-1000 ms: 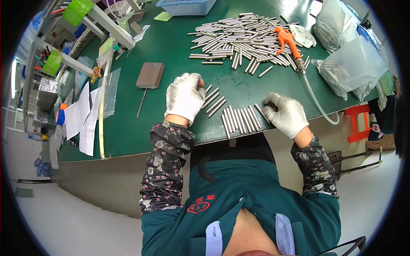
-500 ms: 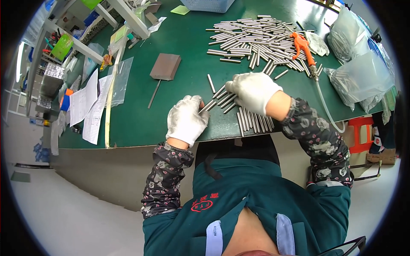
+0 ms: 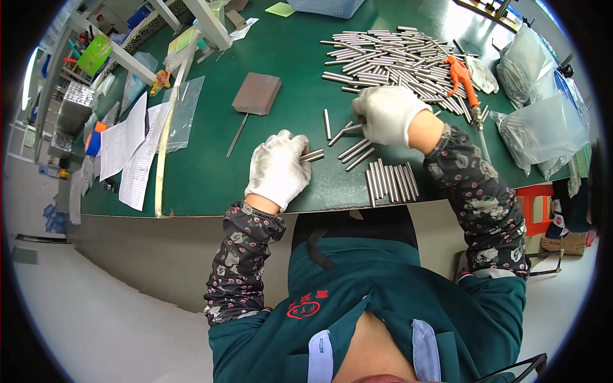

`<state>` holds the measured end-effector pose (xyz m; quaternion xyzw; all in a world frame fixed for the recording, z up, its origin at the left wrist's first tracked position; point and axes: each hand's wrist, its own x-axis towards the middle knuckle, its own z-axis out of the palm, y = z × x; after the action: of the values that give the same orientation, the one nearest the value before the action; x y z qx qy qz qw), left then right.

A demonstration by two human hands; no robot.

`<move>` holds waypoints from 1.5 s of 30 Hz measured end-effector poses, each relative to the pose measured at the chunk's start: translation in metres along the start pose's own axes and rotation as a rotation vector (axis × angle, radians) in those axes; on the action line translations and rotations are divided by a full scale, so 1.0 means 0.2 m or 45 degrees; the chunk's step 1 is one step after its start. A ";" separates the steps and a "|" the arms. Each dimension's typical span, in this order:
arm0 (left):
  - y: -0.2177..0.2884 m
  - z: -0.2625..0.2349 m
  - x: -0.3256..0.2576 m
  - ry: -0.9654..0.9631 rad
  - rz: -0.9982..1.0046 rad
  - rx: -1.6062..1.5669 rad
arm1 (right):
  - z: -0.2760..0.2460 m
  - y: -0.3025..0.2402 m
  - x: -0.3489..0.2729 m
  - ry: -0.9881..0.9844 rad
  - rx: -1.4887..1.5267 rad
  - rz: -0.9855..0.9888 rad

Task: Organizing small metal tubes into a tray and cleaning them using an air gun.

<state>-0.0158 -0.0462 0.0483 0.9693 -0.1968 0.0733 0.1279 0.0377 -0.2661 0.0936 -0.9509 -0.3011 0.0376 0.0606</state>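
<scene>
My left hand (image 3: 280, 169), in a white glove, is closed around short steel rods (image 3: 312, 156) whose ends poke out past the fingers. To its right, my right hand (image 3: 391, 116), gloved too, has its fingers curled over the table; whatever they hold is hidden. Two loose rods (image 3: 347, 131) lie just below those fingertips, and a parallel pair (image 3: 356, 154) is a little nearer to me. One single rod (image 3: 327, 124) lies between the hands. By the table's front edge sits a side-by-side row of rods (image 3: 393, 181). A large heap of rods (image 3: 383, 56) spreads beyond my right hand.
On the green table (image 3: 211, 172) a brown block (image 3: 257, 94) lies with a thin rod (image 3: 237, 135) against it. An orange air gun (image 3: 461, 80) with a hose rests right of the heap, beside plastic bags (image 3: 543, 127). Papers (image 3: 143, 156) lie left; a blue basket (image 3: 329, 6) stands far back.
My right hand has moved up and away from the rods between the hands, leaving some lying on the table. My left hand stays closed on rods near the same spot. The view has shifted slightly.
</scene>
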 end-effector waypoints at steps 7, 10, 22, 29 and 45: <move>0.03 -0.03 0.01 0.042 0.263 0.333 | -0.01 -0.07 -0.21 0.132 0.086 0.300; 0.03 -0.01 0.03 -0.035 0.286 0.470 | 0.03 -0.14 -0.26 0.186 -0.016 0.235; -0.01 0.00 0.01 0.031 0.322 0.411 | 0.03 -0.17 -0.17 0.038 0.170 0.071; -0.07 -0.02 0.01 0.070 0.352 0.404 | 0.08 -0.09 -0.02 -0.165 0.063 0.014; -0.08 -0.05 -0.04 -0.024 0.703 0.109 | 0.03 -0.13 -0.03 -0.243 0.103 -0.486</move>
<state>-0.0180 -0.0270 0.0531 0.8841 -0.4514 0.1046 0.0601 0.0182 -0.2479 0.0907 -0.8657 -0.4782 0.1272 0.0759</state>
